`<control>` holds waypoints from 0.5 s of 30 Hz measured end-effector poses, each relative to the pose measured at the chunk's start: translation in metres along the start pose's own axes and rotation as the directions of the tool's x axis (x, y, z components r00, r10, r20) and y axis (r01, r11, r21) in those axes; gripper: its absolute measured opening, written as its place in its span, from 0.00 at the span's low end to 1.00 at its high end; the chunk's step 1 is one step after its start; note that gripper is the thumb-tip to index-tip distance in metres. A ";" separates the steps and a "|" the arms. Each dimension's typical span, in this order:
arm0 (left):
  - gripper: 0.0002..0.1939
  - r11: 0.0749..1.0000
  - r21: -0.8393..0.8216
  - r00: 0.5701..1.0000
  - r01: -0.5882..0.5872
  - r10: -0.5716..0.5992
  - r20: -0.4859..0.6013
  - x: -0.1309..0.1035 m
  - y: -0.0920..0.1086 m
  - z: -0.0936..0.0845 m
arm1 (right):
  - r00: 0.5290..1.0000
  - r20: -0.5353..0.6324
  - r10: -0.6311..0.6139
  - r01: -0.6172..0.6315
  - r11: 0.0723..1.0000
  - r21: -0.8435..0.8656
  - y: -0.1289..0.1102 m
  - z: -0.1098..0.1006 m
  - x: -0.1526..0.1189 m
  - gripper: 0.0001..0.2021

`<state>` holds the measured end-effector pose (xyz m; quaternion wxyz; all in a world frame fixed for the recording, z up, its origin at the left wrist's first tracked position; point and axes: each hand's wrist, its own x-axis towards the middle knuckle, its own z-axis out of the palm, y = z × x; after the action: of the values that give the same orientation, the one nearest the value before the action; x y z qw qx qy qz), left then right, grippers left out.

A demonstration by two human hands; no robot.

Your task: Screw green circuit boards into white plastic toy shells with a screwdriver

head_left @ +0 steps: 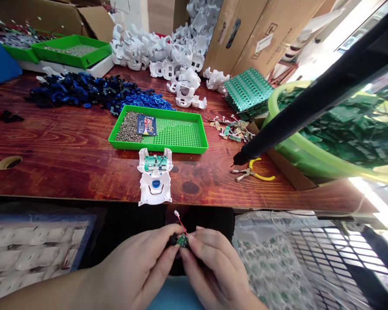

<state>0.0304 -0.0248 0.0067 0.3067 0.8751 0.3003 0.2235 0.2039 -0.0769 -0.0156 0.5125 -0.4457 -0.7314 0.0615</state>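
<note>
Head view, both hands (pixel 147 256) (pixel 215 258), circuit board (pixel 182 240) (pinched)

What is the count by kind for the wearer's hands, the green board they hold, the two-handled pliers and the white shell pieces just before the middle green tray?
Hands: 2 (left hand, right hand)
Held green board: 1
Pliers: 1
White shell pieces: 2
Total: 6

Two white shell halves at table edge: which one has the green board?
The farther white half: a green board sits inside. The nearer half carries a blue piece and no board.
</note>
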 end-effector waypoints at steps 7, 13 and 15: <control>0.15 0.942 -0.283 0.977 0.180 -0.138 0.161 -0.001 -0.002 0.000 | 0.994 0.041 0.102 -0.104 0.993 0.048 -0.005 -0.001 0.006 0.13; 0.14 0.848 -0.439 0.950 0.297 -0.213 0.230 0.002 0.000 0.000 | 0.983 0.062 0.172 -0.178 0.979 0.095 -0.006 -0.003 0.008 0.14; 0.14 0.812 -0.465 0.932 0.354 -0.262 0.251 0.001 0.002 -0.001 | 0.978 0.076 0.192 -0.199 0.976 0.092 -0.006 -0.003 0.009 0.12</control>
<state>0.0314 -0.0245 0.0088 0.5811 0.7204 0.3417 0.1632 0.2024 -0.0753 -0.0047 0.5009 -0.4872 -0.6967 0.1625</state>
